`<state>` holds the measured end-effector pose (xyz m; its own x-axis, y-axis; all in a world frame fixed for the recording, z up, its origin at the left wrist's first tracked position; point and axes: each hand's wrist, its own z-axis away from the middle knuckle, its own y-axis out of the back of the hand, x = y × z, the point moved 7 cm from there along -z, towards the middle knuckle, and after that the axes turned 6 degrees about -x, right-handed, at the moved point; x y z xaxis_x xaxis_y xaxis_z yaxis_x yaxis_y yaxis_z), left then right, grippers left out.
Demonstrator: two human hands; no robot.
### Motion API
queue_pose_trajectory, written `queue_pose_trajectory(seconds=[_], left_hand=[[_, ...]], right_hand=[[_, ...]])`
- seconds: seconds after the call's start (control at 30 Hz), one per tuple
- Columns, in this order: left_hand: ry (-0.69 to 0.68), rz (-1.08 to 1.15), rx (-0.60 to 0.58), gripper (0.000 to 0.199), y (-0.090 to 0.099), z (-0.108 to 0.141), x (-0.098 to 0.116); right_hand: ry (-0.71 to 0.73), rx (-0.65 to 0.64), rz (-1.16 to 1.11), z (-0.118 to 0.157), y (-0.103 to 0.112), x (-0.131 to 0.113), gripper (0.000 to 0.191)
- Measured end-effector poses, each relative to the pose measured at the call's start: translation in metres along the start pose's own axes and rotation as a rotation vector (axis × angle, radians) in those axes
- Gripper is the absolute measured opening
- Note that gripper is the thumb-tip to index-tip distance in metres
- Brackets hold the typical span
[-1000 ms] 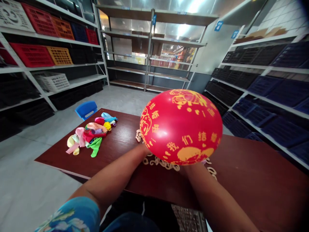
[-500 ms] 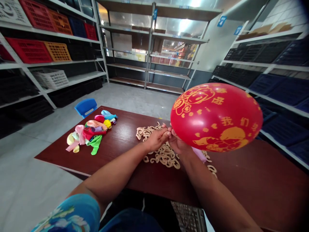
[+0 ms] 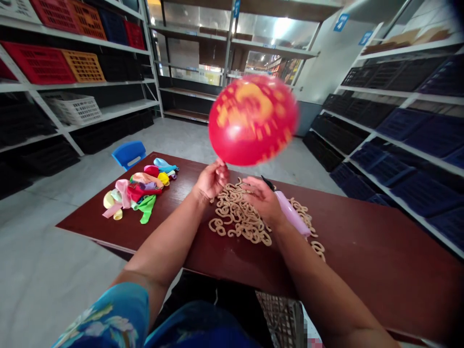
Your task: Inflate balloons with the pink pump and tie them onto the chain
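A red inflated balloon (image 3: pixel 250 123) with yellow printing, smeared by motion, floats above the table's far edge. My left hand (image 3: pixel 213 180) pinches its neck at the lower left. Apart from the balloon, my right hand (image 3: pixel 263 195) hovers over a pile of beige curled rings (image 3: pixel 241 215), fingers spread and holding nothing. Just right of that hand lies a pink-purple hand pump (image 3: pixel 292 212) with a black tip. More beige rings (image 3: pixel 318 249) lie beyond it.
On the left of the brown table (image 3: pixel 362 241) lies a heap of limp coloured balloons (image 3: pixel 141 186). A blue chair (image 3: pixel 129 153) stands behind that corner. Shelves with crates (image 3: pixel 39 63) line the walls. Below the table edge is a crate (image 3: pixel 279 319).
The balloon has swung left and up with my left hand, which has moved left. My right hand has let go of the balloon's neck and opened.
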<state>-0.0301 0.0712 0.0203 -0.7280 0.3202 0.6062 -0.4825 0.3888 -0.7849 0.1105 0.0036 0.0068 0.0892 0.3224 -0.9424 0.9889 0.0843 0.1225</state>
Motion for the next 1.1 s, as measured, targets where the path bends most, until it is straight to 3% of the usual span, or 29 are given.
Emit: queue_pose_trajectory(seconds=[0.13, 0.3, 0.4, 0.5, 0.57, 0.73, 0.87, 0.97, 1.03, 1.1], left_hand=[[-0.261, 0.118, 0.091, 0.017, 0.039, -0.011, 0.034], [-0.362, -0.003, 0.337, 0.019, 0.092, -0.017, 0.031], [-0.361, -0.047, 0.388, 0.02, 0.102, -0.016, 0.025], [-0.338, -0.046, 0.401, 0.019, 0.104, -0.016, 0.021], [-0.327, -0.029, 0.394, 0.019, 0.102, -0.015, 0.02], [-0.303, 0.003, 0.348, 0.019, 0.094, -0.016, 0.017], [-0.244, 0.005, 0.32, 0.02, 0.089, -0.016, 0.012], [-0.102, -0.043, 0.283, 0.021, 0.088, -0.018, 0.001], [-0.028, -0.102, 0.291, 0.021, 0.09, -0.019, -0.007], [-0.008, -0.17, 0.334, 0.021, 0.094, -0.02, -0.012]], right_hand=[[0.013, -0.021, 0.424, -0.006, 0.0, -0.002, 0.022], [0.132, -0.159, 0.843, -0.028, -0.023, -0.012, 0.018], [0.167, -0.297, 1.073, -0.043, -0.049, -0.005, 0.015], [0.115, -0.394, 1.236, -0.053, -0.065, 0.013, 0.014], [0.081, -0.398, 1.265, -0.057, -0.066, 0.021, 0.016], [0.035, -0.191, 1.119, -0.061, -0.046, 0.015, 0.02], [0.038, -0.31, 1.242, -0.053, -0.057, 0.021, 0.012], [0.036, -0.314, 1.248, -0.05, -0.061, 0.025, 0.011], [0.068, -0.245, 1.165, -0.05, -0.057, 0.02, 0.013], [0.098, -0.108, 0.887, -0.052, -0.045, 0.011, 0.014]])
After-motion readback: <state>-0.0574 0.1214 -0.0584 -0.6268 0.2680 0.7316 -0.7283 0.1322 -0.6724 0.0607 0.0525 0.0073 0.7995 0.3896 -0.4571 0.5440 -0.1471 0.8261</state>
